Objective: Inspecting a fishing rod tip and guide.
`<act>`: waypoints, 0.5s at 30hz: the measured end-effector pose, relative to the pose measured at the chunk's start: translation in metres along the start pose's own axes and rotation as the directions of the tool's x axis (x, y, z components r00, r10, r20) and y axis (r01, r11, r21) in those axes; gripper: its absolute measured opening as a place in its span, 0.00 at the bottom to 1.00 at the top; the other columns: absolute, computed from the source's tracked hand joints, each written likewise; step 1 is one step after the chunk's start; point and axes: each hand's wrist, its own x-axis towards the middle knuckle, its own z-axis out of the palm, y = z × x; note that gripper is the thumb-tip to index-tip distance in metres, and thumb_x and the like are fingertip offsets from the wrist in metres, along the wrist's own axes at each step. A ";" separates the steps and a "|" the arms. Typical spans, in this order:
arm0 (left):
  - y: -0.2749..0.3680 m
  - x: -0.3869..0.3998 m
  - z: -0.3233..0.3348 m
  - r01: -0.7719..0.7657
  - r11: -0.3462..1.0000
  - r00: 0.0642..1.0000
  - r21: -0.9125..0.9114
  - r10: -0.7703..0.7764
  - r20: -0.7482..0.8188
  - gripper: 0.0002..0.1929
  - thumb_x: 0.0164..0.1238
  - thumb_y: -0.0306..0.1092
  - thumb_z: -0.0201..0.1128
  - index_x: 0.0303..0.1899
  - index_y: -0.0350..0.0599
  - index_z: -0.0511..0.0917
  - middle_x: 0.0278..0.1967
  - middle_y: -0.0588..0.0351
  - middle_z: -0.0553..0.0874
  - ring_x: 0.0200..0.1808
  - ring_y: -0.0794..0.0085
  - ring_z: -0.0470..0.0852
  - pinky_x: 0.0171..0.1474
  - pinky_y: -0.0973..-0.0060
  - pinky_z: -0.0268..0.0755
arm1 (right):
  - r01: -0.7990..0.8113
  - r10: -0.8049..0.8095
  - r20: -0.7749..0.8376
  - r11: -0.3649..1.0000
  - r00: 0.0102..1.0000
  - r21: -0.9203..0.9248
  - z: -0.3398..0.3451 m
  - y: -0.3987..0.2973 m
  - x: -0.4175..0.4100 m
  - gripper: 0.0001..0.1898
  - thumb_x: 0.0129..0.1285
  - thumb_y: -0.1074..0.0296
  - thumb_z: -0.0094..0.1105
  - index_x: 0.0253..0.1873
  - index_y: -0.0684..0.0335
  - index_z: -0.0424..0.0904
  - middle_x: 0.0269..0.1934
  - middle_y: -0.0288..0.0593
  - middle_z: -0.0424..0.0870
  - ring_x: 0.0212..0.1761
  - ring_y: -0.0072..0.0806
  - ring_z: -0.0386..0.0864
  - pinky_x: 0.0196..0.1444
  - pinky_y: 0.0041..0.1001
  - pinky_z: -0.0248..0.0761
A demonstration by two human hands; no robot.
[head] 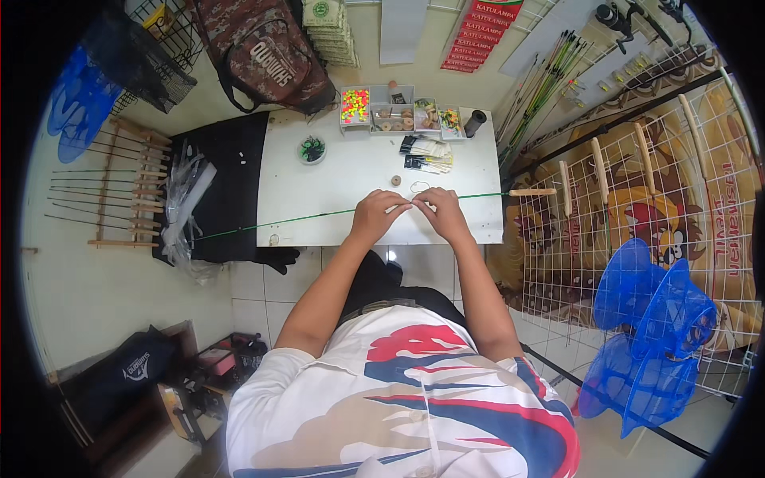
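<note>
Both hands meet over the front part of the white table (311, 191). My left hand (379, 212) and my right hand (439, 209) pinch with thumbs and forefingers at nearly one spot, on something too small to make out. A thin green fishing rod (299, 218) passes under or through the hands; its wooden handle (532, 192) points right, beyond the table edge. Just behind the hands lie a small round cork-coloured spool (395, 180) and a loop of thin line (420, 186). Whether the fingers also touch the rod is hidden.
Towards the back stand a bowl of green and black pieces (312, 149), a tray of coloured beads (355, 106), a divided box of spools (392, 124) and a dark cylinder (475, 123). Packets (427, 162) lie nearer. Black cloth (218, 179) and clear plastic (188, 203) are left, a wire rack (574, 251) right.
</note>
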 end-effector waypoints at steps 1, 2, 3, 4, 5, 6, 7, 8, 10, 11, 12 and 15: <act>0.001 0.000 -0.001 0.003 1.000 1.000 0.001 -0.003 0.007 0.09 0.60 0.41 0.73 0.38 0.49 0.89 0.36 0.58 0.90 0.38 0.62 0.86 0.45 0.68 0.78 | -0.001 0.001 0.000 1.000 1.000 -0.001 0.000 0.000 0.000 0.06 0.66 0.63 0.65 0.42 0.57 0.86 0.40 0.36 0.87 0.46 0.32 0.81 0.51 0.33 0.62; 0.001 0.001 0.000 0.003 1.000 1.000 0.001 -0.003 0.007 0.09 0.60 0.41 0.73 0.38 0.49 0.89 0.36 0.58 0.90 0.38 0.62 0.86 0.45 0.68 0.78 | -0.010 0.010 0.010 1.000 1.000 0.003 -0.001 0.000 -0.001 0.06 0.66 0.63 0.65 0.42 0.57 0.86 0.40 0.36 0.87 0.46 0.32 0.81 0.52 0.33 0.62; 0.001 0.002 0.000 -0.004 1.000 1.000 0.018 0.004 0.006 0.09 0.60 0.40 0.73 0.39 0.48 0.89 0.36 0.57 0.90 0.38 0.63 0.86 0.44 0.69 0.78 | -0.020 0.020 0.020 1.000 1.000 0.005 -0.001 0.000 -0.001 0.06 0.66 0.63 0.65 0.42 0.57 0.86 0.40 0.36 0.87 0.46 0.32 0.81 0.52 0.33 0.62; 0.001 0.002 0.001 -0.010 0.999 1.000 0.036 0.010 0.004 0.10 0.60 0.39 0.73 0.39 0.46 0.89 0.37 0.57 0.90 0.38 0.63 0.86 0.44 0.69 0.78 | -0.021 0.021 0.019 1.000 1.000 0.004 -0.001 0.001 -0.002 0.06 0.66 0.63 0.65 0.42 0.57 0.86 0.40 0.36 0.87 0.46 0.32 0.81 0.52 0.33 0.62; 0.001 0.002 0.002 -0.011 0.999 1.000 0.034 0.011 0.005 0.10 0.60 0.39 0.73 0.39 0.46 0.89 0.37 0.57 0.90 0.38 0.63 0.86 0.44 0.69 0.78 | -0.019 0.019 0.009 1.000 1.000 0.006 -0.001 0.001 -0.002 0.06 0.66 0.63 0.65 0.42 0.57 0.86 0.40 0.35 0.87 0.46 0.32 0.81 0.52 0.33 0.62; 0.003 0.003 0.003 -0.010 1.000 1.000 0.009 0.010 -0.009 0.09 0.60 0.39 0.73 0.38 0.46 0.89 0.38 0.56 0.90 0.39 0.63 0.86 0.44 0.68 0.78 | -0.016 0.016 -0.001 1.000 1.000 0.009 -0.001 0.002 -0.002 0.06 0.66 0.63 0.65 0.42 0.57 0.86 0.40 0.35 0.87 0.47 0.32 0.80 0.52 0.33 0.62; 0.004 0.003 0.003 -0.009 1.000 1.000 -0.016 0.009 -0.023 0.09 0.61 0.38 0.73 0.38 0.45 0.88 0.38 0.56 0.90 0.39 0.63 0.86 0.44 0.68 0.78 | -0.017 0.017 -0.002 1.000 1.000 0.008 -0.001 0.002 -0.003 0.06 0.66 0.63 0.65 0.42 0.57 0.86 0.40 0.35 0.87 0.47 0.32 0.80 0.52 0.33 0.62; 0.004 0.004 0.002 -0.015 1.000 1.000 -0.027 0.015 0.008 0.08 0.62 0.37 0.72 0.38 0.45 0.88 0.38 0.55 0.90 0.40 0.61 0.86 0.44 0.68 0.78 | -0.014 0.014 -0.006 1.000 1.000 0.011 -0.001 0.003 -0.003 0.06 0.66 0.63 0.65 0.42 0.57 0.86 0.40 0.35 0.87 0.47 0.32 0.80 0.53 0.33 0.62; 0.002 0.003 0.003 -0.015 1.000 1.000 -0.022 0.015 0.016 0.08 0.63 0.36 0.71 0.38 0.45 0.87 0.38 0.55 0.90 0.40 0.60 0.86 0.45 0.67 0.78 | -0.009 0.009 -0.008 1.000 1.000 0.015 -0.002 0.002 -0.003 0.06 0.66 0.63 0.65 0.42 0.57 0.86 0.41 0.35 0.87 0.47 0.32 0.80 0.53 0.33 0.62; 0.001 0.003 0.003 -0.014 1.000 1.000 -0.017 0.014 0.025 0.07 0.64 0.36 0.70 0.38 0.44 0.86 0.38 0.54 0.89 0.40 0.58 0.86 0.45 0.66 0.78 | -0.016 0.016 0.007 1.000 1.000 0.023 -0.003 0.001 -0.003 0.06 0.66 0.63 0.65 0.42 0.57 0.86 0.41 0.35 0.87 0.47 0.32 0.80 0.53 0.33 0.62; 0.000 0.003 0.004 -0.016 1.000 1.000 -0.018 0.016 0.026 0.07 0.64 0.36 0.70 0.38 0.44 0.86 0.38 0.54 0.89 0.40 0.58 0.86 0.45 0.66 0.78 | -0.025 0.024 0.021 0.999 0.999 0.030 -0.003 0.002 -0.004 0.07 0.67 0.63 0.65 0.43 0.57 0.86 0.41 0.35 0.87 0.47 0.32 0.80 0.53 0.33 0.62; -0.001 0.004 0.003 -0.014 1.000 1.000 -0.014 0.014 0.024 0.06 0.67 0.34 0.67 0.39 0.43 0.84 0.37 0.52 0.88 0.40 0.55 0.85 0.45 0.64 0.77 | -0.018 0.017 0.020 0.999 1.000 0.043 -0.004 0.006 -0.004 0.07 0.67 0.62 0.65 0.43 0.57 0.87 0.41 0.35 0.87 0.47 0.33 0.81 0.54 0.33 0.62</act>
